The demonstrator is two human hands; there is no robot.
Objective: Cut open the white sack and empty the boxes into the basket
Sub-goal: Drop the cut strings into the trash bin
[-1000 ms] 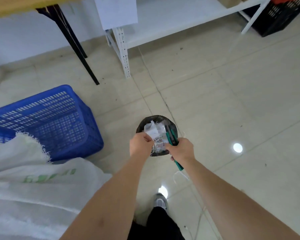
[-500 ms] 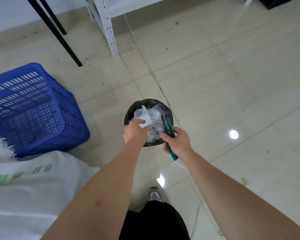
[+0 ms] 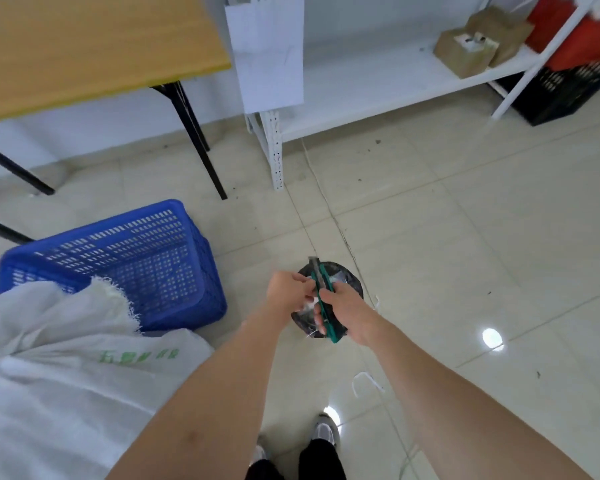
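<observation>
The sack [image 3: 66, 368] lies frayed open, the basket [image 3: 118, 258] apparently empty; the right hand [image 3: 343, 306] grips a knife [image 3: 323, 299], and the left hand [image 3: 286, 291] pinches at its blade end.

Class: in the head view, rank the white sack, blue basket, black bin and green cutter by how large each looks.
1. white sack, partly cut off and nearest the camera
2. blue basket
3. black bin, partly hidden by the hands
4. green cutter

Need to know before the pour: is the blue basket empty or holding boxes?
Looks empty: only bare mesh shows inside the blue basket, though the white sack hides its near corner.
</observation>
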